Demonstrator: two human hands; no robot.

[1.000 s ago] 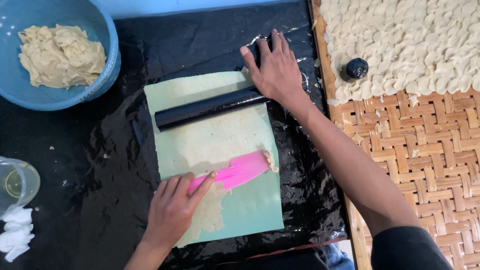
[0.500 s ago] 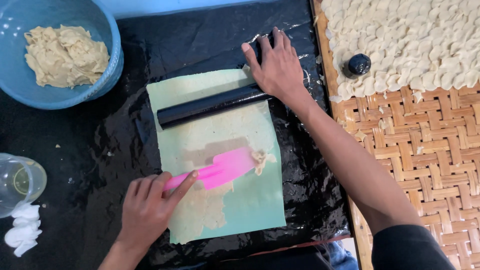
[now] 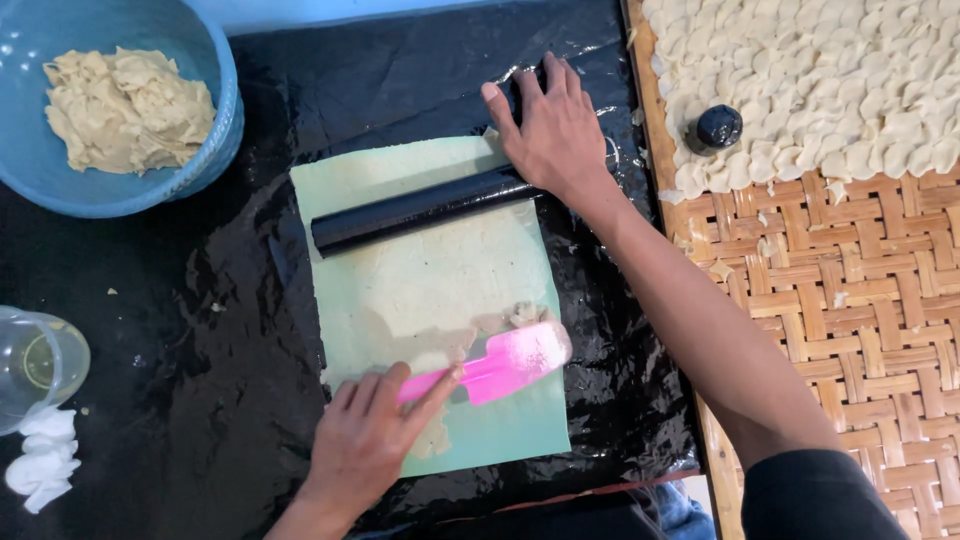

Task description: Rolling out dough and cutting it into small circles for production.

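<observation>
Left hand (image 3: 365,445) gripping pink scraper (image 3: 500,365), blade beyond fingertips on green sheet (image 3: 450,280)

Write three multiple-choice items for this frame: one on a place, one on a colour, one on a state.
1. Where does the bowl of dough stand?
A. upper left of the black sheet
B. on the woven tray
C. on the green mat

2. What colour is the spatula in the left hand?
A. blue
B. pink
C. black

3. How is the right hand placed?
A. lifted clear of everything
B. gripping the small dark knob
C. pressed flat on the end of the black roller

Answers:
1 A, the blue bowl sits at the top left on the black sheet.
2 B, its blade shows bright pink on the green mat.
3 C, palm and fingers lie flat over the roller's right end.
</observation>
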